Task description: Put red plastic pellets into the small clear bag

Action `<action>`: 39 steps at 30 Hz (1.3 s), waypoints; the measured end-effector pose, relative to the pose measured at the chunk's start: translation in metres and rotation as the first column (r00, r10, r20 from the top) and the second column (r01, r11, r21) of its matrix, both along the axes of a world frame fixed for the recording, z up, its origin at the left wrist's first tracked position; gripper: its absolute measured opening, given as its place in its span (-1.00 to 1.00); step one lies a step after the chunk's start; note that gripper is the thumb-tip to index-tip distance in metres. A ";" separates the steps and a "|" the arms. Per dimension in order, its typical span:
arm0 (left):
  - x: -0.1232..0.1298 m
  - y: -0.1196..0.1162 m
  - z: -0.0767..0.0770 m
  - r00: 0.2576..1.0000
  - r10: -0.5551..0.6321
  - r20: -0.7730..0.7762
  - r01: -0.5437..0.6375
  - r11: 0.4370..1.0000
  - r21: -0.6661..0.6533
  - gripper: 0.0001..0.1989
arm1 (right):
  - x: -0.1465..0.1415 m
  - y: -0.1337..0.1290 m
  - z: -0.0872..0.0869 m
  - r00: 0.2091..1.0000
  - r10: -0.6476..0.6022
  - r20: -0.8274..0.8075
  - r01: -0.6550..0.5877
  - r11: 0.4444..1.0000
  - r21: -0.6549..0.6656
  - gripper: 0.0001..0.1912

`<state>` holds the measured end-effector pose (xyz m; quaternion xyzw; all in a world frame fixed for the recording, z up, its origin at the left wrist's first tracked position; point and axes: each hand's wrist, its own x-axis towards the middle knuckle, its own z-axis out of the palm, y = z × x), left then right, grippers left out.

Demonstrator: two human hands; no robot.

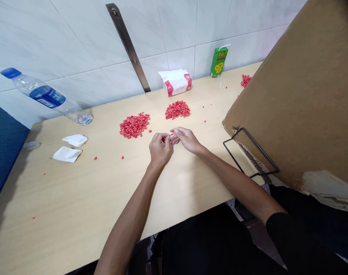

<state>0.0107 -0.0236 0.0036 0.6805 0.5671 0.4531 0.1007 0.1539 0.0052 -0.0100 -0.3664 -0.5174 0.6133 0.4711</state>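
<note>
From where I stand, the work is all in the fingertips. At the centre of the frame the left hand (159, 149) and the right hand (186, 139) meet just above the pale wood-look tabletop (105, 198), with a small red piece (172, 134) between them. For pieces this tiny, I'd say the steady way is to let one hand hold while the other makes the fine movement, pressing lightly so nothing pings off, and to work low over the table so that a dropped bit lands close by. The left thumb and forefinger are bent in and brought together at their tips; whether they grip a piece of their own I cannot tell. The right hand is more open, its fingers reaching out loosely side by side with the thumb near them, and the red piece shows by its fingertips, though which hand really bears it is too small to see. More such pieces lie in a left heap (134, 125) and a middle heap (178, 109), just above the hands in the frame.
</note>
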 end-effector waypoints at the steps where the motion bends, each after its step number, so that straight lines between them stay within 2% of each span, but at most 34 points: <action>1: 0.000 0.000 0.000 1.000 0.005 0.006 -0.005 1.000 -0.004 -0.86 | 0.000 0.000 0.000 1.000 -0.002 0.008 0.002 1.000 0.005 -0.62; 9: -0.002 0.000 0.002 0.999 -0.031 0.036 0.032 0.999 -0.018 -0.84 | 0.002 -0.002 0.003 0.998 0.012 0.056 -0.016 0.998 0.064 -0.60; 18: -0.007 0.002 -0.001 0.965 -0.126 0.231 0.146 0.987 -0.070 -0.81 | 0.007 0.001 0.008 0.997 0.071 -0.022 -0.070 0.996 0.059 -0.45; 39: -0.009 0.007 -0.008 0.921 -0.111 0.374 0.176 0.974 -0.144 -0.80 | 0.006 0.002 0.005 0.995 0.093 -0.027 -0.091 0.992 0.085 -0.43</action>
